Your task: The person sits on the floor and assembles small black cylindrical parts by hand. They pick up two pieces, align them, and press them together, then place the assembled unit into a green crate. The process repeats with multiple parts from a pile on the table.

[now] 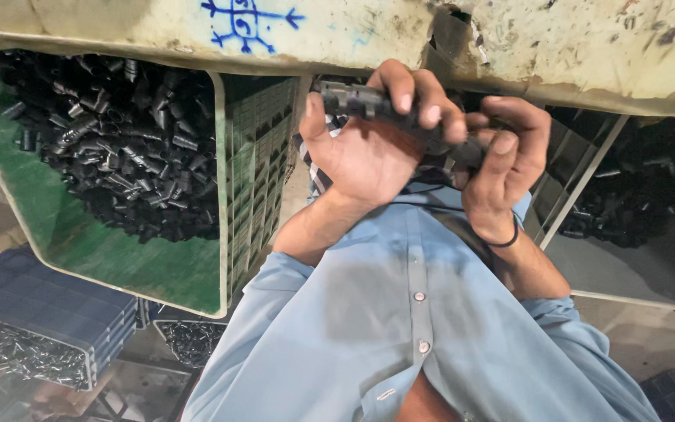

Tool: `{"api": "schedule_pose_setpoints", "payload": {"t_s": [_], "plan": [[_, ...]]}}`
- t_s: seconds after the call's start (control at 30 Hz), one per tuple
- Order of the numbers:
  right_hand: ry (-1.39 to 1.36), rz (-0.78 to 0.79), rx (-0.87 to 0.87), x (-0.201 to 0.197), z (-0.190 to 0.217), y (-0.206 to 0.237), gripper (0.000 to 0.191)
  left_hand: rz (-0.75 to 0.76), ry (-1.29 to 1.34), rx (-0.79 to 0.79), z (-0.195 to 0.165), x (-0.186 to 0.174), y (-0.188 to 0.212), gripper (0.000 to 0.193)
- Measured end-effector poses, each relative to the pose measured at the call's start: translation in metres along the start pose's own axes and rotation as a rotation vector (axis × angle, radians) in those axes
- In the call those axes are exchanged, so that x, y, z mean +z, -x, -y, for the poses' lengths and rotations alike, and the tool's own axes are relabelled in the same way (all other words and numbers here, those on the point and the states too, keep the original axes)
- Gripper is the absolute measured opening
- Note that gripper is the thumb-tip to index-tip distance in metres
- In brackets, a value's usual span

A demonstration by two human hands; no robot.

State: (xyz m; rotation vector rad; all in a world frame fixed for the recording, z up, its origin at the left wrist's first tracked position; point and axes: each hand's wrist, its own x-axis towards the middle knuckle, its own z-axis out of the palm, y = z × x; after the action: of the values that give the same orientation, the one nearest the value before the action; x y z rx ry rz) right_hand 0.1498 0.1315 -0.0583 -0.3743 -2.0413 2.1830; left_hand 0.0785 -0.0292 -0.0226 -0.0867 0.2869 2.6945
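My left hand (pixel 361 152) and my right hand (pixel 505 168) are raised together in front of my chest, just below a worn bench edge. Both are closed around one dark grey elongated part (pixel 357 98). The left fingers curl over its top end and the thumb presses its left side. My right hand, with a black band on its wrist, grips the other end, which is mostly hidden under the fingers. My light blue shirt (pixel 416 328) fills the lower middle of the view.
A green crate (pixel 80 258) at the left holds a heap of small black tubular parts (pixel 119 141). A pale bin (pixel 634 266) at the right holds more black parts. A blue crate (pixel 48 301) with shiny metal pieces sits at the lower left. The scuffed bench edge (pixel 353 35) spans the top.
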Motion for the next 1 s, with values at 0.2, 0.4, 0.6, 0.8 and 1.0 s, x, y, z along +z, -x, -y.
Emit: {"api": "schedule_pose_setpoints", "payload": {"t_s": [0.2,0.4,0.6,0.8,1.0], "plan": [[0.035,0.139,0.033,0.017,-0.005,0.005,0.06,-0.115,0.059,0.111,-0.002,0.007,0.001,0.079],[-0.086,0.457,0.036,0.023,-0.005,0.007,0.074,-0.047,-0.011,0.076,-0.024,-0.006,0.01,0.079],[-0.185,0.614,0.132,0.022,0.008,-0.015,0.067,0.163,-0.25,0.338,-0.094,-0.017,0.043,0.079],[0.564,0.283,-0.44,0.001,0.037,-0.081,0.026,-0.534,-1.458,0.75,-0.245,-0.031,0.14,0.079],[1.024,0.228,-0.738,0.003,0.073,-0.136,0.043,-0.98,-2.572,0.82,-0.248,-0.04,0.12,0.059]]}}
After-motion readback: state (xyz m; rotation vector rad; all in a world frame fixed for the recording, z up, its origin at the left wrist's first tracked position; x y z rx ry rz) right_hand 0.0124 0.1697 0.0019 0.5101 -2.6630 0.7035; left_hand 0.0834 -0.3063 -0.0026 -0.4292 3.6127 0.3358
